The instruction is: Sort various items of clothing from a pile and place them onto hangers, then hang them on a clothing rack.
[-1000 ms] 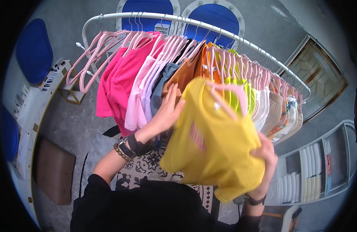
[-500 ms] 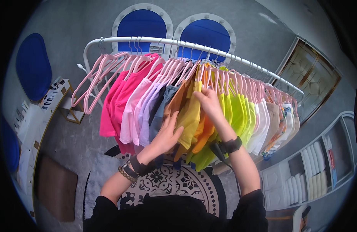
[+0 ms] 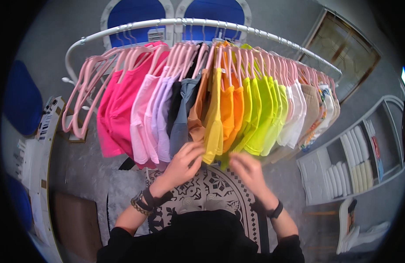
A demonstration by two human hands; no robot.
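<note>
1. Shirt in mustard yellow (image 3: 214, 131) hangs upright on a pink hanger near the middle of the white rail (image 3: 167, 21), seen side-on, its lower edge level with the hands
2. Left hand (image 3: 181, 163) lies just left of that lower edge, thumb and fingers apart, fingertips reaching the bottoms of the yellow shirt and the brown shirt (image 3: 197, 118); whether they touch the cloth, I cannot tell
3. Right hand (image 3: 249, 172) is on the other side, blurred, its fingers drawn in near the low hems of the lime garments (image 3: 261, 114); I cannot tell whether it grips any cloth
4. Next to the yellow shirt, toward the rail's right end, come orange garments (image 3: 231, 116), then the lime ones, white garments (image 3: 293, 116) and beige pieces (image 3: 309, 105)
5. Toward the left end, past the brown shirt, hang a blue-grey shirt (image 3: 188, 111), lilac shirts (image 3: 162, 111), light pink shirts (image 3: 143, 120) and hot pink shirts (image 3: 122, 107), with bare pink hangers (image 3: 79, 133) closest to the rail's left corner
6. Below the hems spreads a black-and-cream patterned rug (image 3: 220, 179)
7. Farther out, a shelf unit (image 3: 306, 164) with folded stacks stands at right, a brown seat (image 3: 75, 215) at left, and round blue panels (image 3: 215, 11) in pale frames show behind the rail
</note>
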